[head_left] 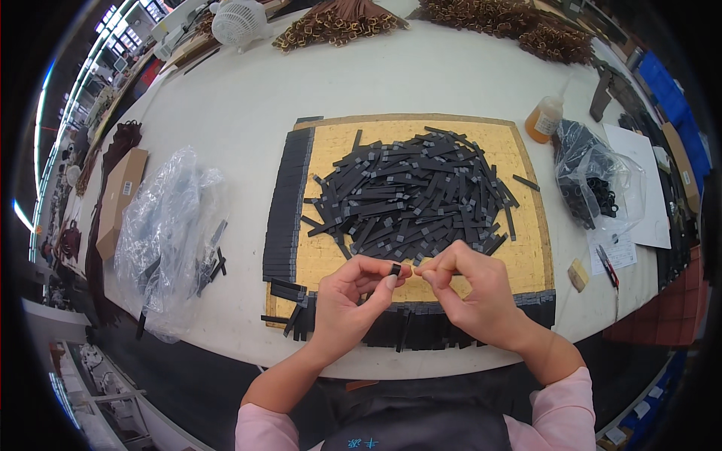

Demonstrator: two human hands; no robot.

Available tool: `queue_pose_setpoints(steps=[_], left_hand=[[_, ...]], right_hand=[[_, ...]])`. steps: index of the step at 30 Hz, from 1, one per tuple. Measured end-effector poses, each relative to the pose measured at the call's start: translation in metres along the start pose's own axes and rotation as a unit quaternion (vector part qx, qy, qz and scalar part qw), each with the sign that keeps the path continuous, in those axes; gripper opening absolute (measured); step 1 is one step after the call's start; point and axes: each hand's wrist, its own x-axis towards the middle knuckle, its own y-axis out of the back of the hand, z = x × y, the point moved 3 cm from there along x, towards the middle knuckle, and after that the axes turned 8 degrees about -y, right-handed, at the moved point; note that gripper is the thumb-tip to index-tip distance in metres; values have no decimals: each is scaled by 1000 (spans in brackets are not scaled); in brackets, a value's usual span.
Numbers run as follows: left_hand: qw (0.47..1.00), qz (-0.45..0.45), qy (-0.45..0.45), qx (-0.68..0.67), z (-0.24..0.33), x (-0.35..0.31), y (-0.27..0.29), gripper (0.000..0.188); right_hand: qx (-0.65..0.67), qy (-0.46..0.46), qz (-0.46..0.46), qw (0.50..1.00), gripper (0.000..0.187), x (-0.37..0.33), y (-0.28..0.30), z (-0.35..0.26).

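Between the fingertips of my left hand (347,304) is a small black strip curled into a loop (395,269). My right hand (477,295) is closed in a pinch just beside it; whatever its fingertips hold is too small to make out. Both hands are over the near part of a yellow board (519,259). Beyond them lies a loose heap of short black strips (410,195) with greyish ends. More black strips are lined up along the board's left edge (286,203) and near edge (421,325). A few lie crooked at the near left corner.
Left of the board lies a clear plastic bag (165,240) beside a cardboard box (124,192). To the right are a bottle of amber liquid (543,120), a bag of black rings (594,184), scissors (608,267) and a small tan block (577,275). Bundled brown straps (338,26) lie at the back.
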Motion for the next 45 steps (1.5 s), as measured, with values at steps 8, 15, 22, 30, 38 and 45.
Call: queue_pose_setpoints(steps=[8,15,22,30,38,45], left_hand=[[994,-29,-26,99,-3,-2,-1,13],[992,-9,-50,117,3,0,0,13],[994,-19,-26,101,0,-2,0,12],[977,1,-86,196,0,-2,1,11],[998,-19,-23,52,5,2,1,11],[998,-24,-16,56,0,-2,8,15]], right_hand=[[50,84,29,995,22,0,-8,-7],[-40,67,-8,997,21,-2,-11,-2],[79,85,52,992,21,0,-11,-4],[16,98,48,994,19,0,-14,-7],[74,1,7,997,17,0,-7,6],[93,-33,-15,995,14,2,-11,-3]])
